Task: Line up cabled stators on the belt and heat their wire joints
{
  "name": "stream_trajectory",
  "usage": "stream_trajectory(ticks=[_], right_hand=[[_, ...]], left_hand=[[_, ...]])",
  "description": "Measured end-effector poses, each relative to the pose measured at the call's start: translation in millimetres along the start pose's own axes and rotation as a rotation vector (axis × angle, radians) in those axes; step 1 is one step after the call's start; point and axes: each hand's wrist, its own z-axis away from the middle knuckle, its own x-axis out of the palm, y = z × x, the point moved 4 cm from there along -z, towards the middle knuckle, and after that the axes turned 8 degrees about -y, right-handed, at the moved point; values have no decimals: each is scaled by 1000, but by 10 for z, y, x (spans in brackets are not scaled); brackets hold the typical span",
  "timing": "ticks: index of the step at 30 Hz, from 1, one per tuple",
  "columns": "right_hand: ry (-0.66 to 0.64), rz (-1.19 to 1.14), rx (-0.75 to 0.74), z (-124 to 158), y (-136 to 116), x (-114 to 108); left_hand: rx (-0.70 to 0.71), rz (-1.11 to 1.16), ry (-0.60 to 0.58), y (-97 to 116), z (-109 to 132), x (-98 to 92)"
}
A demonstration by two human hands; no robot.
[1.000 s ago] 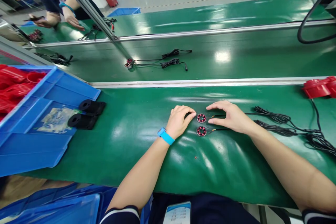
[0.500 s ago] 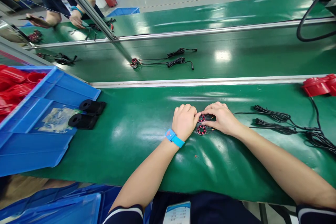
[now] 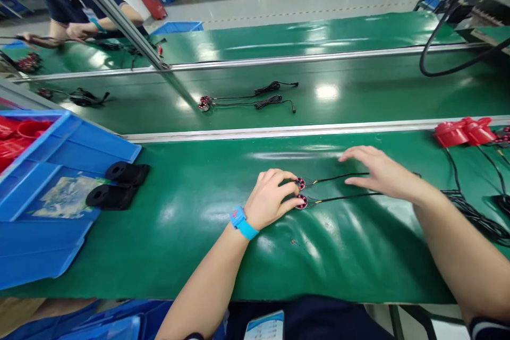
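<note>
Two small round stators with red-and-black coils lie side by side on the green bench: the far stator [image 3: 300, 184] and the near stator [image 3: 302, 202]. My left hand [image 3: 269, 199], with a blue wrist strap, grips both at their left edges with its thumb and fingers. Thin wires run right from them into two black cables [image 3: 338, 198]. Over those cables hovers my right hand [image 3: 382, 172], fingers apart and holding nothing. It hides part of the cables behind it.
A blue bin [image 3: 71, 138] of red plastic parts [image 3: 24, 135] stands at left, beside two black brackets [image 3: 115, 196]. Red housings [image 3: 464, 132] with cables sit at right. Two more cabled stators [image 3: 204, 103] lie on the middle strip. A co-worker's hands [image 3: 77, 31] show upper left.
My right hand has let go near the stators and moved right, opening. My left hand's fingers have spread onto both stators. The view has shifted slightly, and the co-worker's hands have come together.
</note>
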Motion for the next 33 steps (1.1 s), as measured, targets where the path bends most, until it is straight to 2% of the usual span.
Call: stream_trajectory(ticks=[3, 5, 7, 12, 18, 22, 26, 30, 32, 33], right_hand=[[25, 47, 186, 400, 466, -178], [5, 2, 320, 622, 711, -171], [13, -83, 408, 766, 848, -114], [114, -56, 470, 817, 857, -71], [23, 272, 532, 673, 889, -93], [-6, 209, 635, 627, 1054, -48], [-24, 209, 643, 573, 1149, 3], [158, 283, 495, 584, 1052, -55], [258, 222, 443, 688, 979, -119], [267, 146, 418, 756, 950, -141]], left_hand=[[47, -35, -58, 49, 6, 14], [31, -71, -79, 52, -3, 41], [14, -93, -89, 47, -17, 67], [15, -108, -109, 50, -40, 108], [2, -117, -100, 58, -42, 118], [-5, -103, -93, 59, -47, 112], [-9, -103, -101, 59, -50, 116], [-13, -80, -123, 45, -32, 116], [-3, -57, -148, 35, -17, 113], [3, -52, -162, 30, -11, 111]])
